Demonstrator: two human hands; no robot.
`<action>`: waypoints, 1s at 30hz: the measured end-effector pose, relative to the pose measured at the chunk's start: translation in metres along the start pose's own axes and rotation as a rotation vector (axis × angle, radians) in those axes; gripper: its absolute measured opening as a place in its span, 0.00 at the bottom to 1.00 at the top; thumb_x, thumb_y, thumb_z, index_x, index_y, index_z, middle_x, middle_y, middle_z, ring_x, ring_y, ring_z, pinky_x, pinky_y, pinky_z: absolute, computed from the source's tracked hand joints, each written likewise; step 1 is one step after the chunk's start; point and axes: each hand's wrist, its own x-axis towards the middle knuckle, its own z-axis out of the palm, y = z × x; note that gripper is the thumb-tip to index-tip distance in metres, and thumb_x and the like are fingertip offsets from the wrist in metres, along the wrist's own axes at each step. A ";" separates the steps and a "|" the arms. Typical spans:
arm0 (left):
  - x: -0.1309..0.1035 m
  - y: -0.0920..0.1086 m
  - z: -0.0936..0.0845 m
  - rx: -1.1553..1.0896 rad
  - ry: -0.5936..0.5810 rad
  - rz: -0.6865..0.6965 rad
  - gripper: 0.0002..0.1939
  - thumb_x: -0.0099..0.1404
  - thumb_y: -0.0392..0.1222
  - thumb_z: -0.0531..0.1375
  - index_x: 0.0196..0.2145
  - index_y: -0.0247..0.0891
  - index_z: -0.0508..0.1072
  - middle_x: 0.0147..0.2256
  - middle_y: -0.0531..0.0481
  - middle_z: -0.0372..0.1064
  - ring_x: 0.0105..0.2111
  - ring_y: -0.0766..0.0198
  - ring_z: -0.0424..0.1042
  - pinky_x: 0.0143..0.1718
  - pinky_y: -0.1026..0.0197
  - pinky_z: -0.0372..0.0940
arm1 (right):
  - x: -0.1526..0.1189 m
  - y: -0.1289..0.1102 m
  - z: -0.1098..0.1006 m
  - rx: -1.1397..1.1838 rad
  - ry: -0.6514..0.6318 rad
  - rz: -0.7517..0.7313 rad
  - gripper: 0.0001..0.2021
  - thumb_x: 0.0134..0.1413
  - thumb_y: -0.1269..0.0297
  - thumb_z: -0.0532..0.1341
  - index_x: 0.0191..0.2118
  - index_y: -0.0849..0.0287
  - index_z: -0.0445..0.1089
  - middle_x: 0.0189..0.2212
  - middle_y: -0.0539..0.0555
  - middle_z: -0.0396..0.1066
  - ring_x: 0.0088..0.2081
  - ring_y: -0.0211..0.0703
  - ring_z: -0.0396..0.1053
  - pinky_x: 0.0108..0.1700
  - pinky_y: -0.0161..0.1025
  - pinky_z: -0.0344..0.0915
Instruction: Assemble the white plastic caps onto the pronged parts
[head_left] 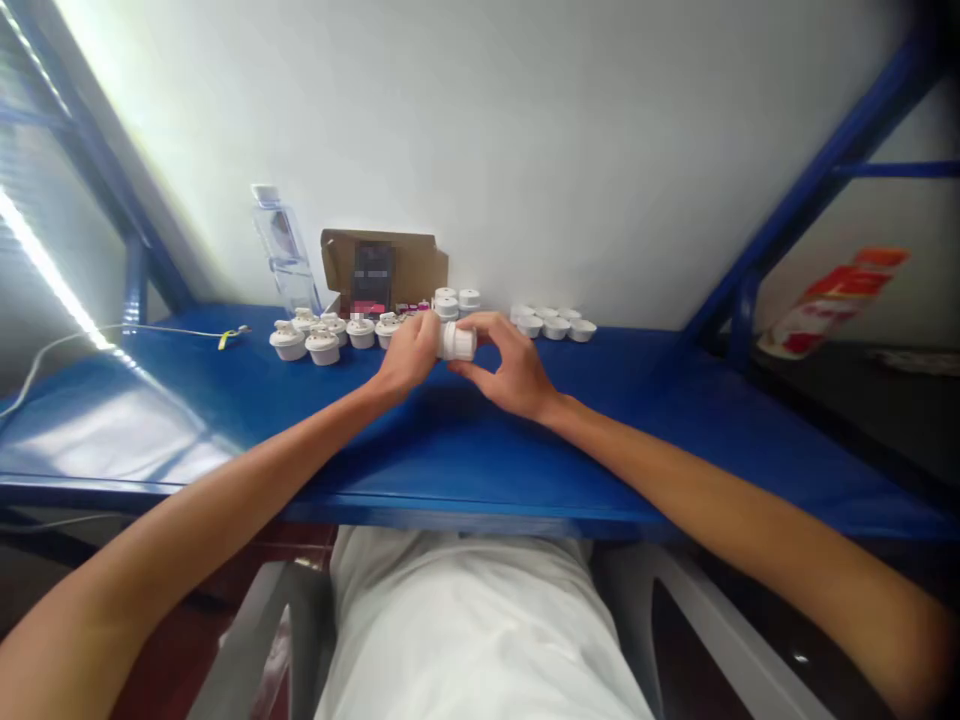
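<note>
Above the blue table, near the middle of the head view, a white round plastic fitting (459,343) with a ribbed end is held sideways. My left hand (412,352) is closed around its left part, hiding that end. Curled over from the other side, my right hand (513,362) has its fingers at the top of the ribbed end and its thumb below. Just left of my left hand stand several white round fittings with knobbed tops (322,346). Behind my hands are stacked white round pieces (446,300), partly covered.
Several white cup-shaped pieces (556,326) sit right of my hands by the wall. An open cardboard box (427,262) holds a dark phone-like object (373,272). A clear bottle (283,245), a white cable (172,330) and a red-and-white bottle (836,300) are farther out.
</note>
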 end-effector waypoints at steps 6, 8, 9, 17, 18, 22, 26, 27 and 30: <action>-0.004 0.004 0.000 -0.030 -0.029 -0.011 0.16 0.71 0.49 0.50 0.27 0.39 0.61 0.20 0.54 0.57 0.22 0.66 0.58 0.25 0.63 0.53 | -0.003 0.002 0.001 0.081 0.012 0.046 0.20 0.58 0.52 0.69 0.53 0.53 0.69 0.48 0.57 0.74 0.47 0.52 0.74 0.53 0.50 0.73; -0.004 0.005 0.001 -0.027 -0.028 -0.004 0.16 0.71 0.47 0.50 0.27 0.39 0.61 0.20 0.54 0.58 0.22 0.66 0.58 0.25 0.63 0.53 | -0.003 0.004 0.001 0.095 0.022 0.043 0.21 0.58 0.52 0.69 0.52 0.53 0.69 0.49 0.58 0.74 0.49 0.53 0.74 0.54 0.51 0.73; -0.004 0.006 0.001 -0.025 -0.025 0.000 0.15 0.71 0.47 0.49 0.27 0.39 0.61 0.20 0.54 0.57 0.22 0.66 0.58 0.25 0.63 0.53 | -0.003 0.004 0.001 0.097 0.028 0.034 0.20 0.57 0.53 0.69 0.52 0.53 0.69 0.49 0.58 0.73 0.50 0.53 0.74 0.55 0.51 0.72; -0.003 0.007 0.001 -0.032 0.007 0.001 0.15 0.71 0.45 0.49 0.27 0.39 0.61 0.20 0.55 0.57 0.22 0.67 0.58 0.25 0.64 0.54 | -0.004 0.005 0.003 0.071 0.062 0.010 0.20 0.57 0.53 0.70 0.52 0.52 0.69 0.50 0.59 0.73 0.53 0.55 0.73 0.57 0.54 0.72; -0.003 0.007 0.000 -0.030 0.008 0.008 0.15 0.71 0.45 0.49 0.27 0.39 0.61 0.20 0.55 0.57 0.22 0.67 0.58 0.26 0.64 0.54 | -0.004 0.005 0.003 0.069 0.064 0.011 0.20 0.57 0.53 0.70 0.52 0.52 0.69 0.50 0.59 0.73 0.53 0.56 0.73 0.57 0.54 0.72; -0.003 0.006 0.000 -0.020 0.001 0.027 0.15 0.71 0.45 0.49 0.27 0.39 0.61 0.21 0.55 0.58 0.22 0.67 0.57 0.25 0.63 0.53 | -0.004 0.005 0.003 0.081 0.073 -0.024 0.19 0.57 0.54 0.70 0.51 0.52 0.69 0.51 0.59 0.73 0.54 0.55 0.73 0.57 0.53 0.72; -0.003 0.005 0.000 -0.030 -0.005 0.018 0.16 0.72 0.46 0.50 0.27 0.39 0.61 0.21 0.55 0.58 0.22 0.67 0.57 0.25 0.63 0.52 | -0.004 0.004 0.003 0.082 0.061 0.017 0.20 0.56 0.53 0.71 0.51 0.52 0.70 0.50 0.58 0.74 0.53 0.56 0.73 0.57 0.54 0.71; -0.003 0.004 0.001 -0.032 -0.004 0.021 0.16 0.72 0.47 0.50 0.27 0.39 0.61 0.21 0.54 0.58 0.22 0.67 0.58 0.25 0.63 0.53 | -0.004 0.004 0.003 0.088 0.060 0.034 0.20 0.55 0.52 0.71 0.51 0.52 0.70 0.50 0.58 0.74 0.53 0.56 0.74 0.57 0.54 0.72; -0.002 0.001 0.001 -0.018 -0.009 0.049 0.16 0.73 0.47 0.50 0.28 0.39 0.61 0.22 0.55 0.59 0.23 0.67 0.59 0.25 0.64 0.54 | -0.005 0.003 0.004 0.123 0.058 0.086 0.22 0.54 0.51 0.71 0.51 0.53 0.70 0.49 0.58 0.75 0.50 0.54 0.76 0.55 0.53 0.73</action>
